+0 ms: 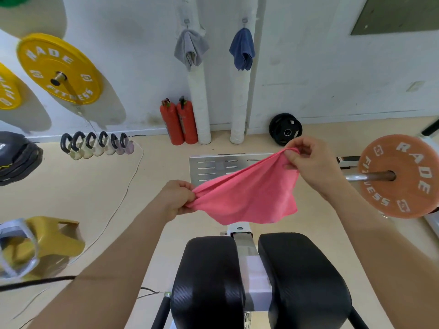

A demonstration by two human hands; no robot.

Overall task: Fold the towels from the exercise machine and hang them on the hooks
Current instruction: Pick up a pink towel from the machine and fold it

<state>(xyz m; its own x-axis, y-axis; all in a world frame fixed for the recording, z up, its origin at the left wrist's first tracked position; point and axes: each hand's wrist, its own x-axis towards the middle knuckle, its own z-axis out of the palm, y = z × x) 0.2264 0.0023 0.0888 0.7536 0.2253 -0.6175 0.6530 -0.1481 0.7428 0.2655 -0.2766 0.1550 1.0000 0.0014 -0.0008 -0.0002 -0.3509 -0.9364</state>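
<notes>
head view: both hands (180,198) (308,162) pinch the pink towel (247,195) stretched between them.

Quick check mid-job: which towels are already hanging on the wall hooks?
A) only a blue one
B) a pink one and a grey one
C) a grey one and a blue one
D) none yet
C: a grey towel and a blue towel hang from the wall hooks, while the pink towel is held between the left hand and right hand.
</notes>
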